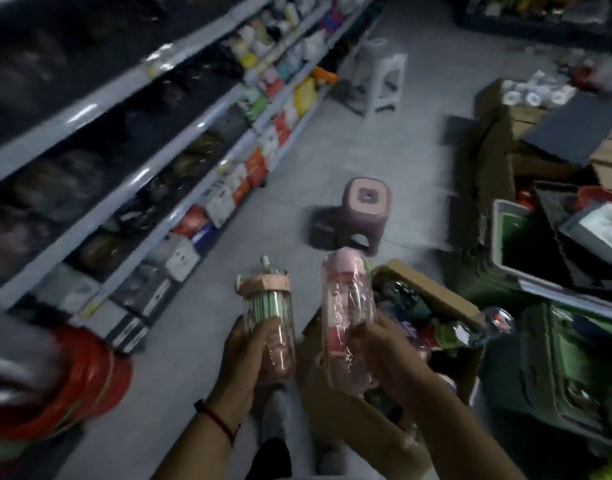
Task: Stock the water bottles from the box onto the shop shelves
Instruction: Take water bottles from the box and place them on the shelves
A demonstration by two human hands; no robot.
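My left hand (244,351) grips a clear pink water bottle (270,306) with a pink lid and a green straw inside, held upright over the floor. My right hand (384,351) grips a second pink water bottle (348,306) wrapped in clear plastic, also upright. Just right of and below the hands stands an open cardboard box (432,292) with more wrapped bottles in it. The shop shelves (131,174) run along the left, filled with packaged goods. The picture is blurred.
A low pink stool (361,213) stands on the grey floor ahead, and a taller white stool (380,81) farther down the aisle. Boxes and green crates (547,271) are piled at the right. Red round plastic ware (83,382) sits at the lower left.
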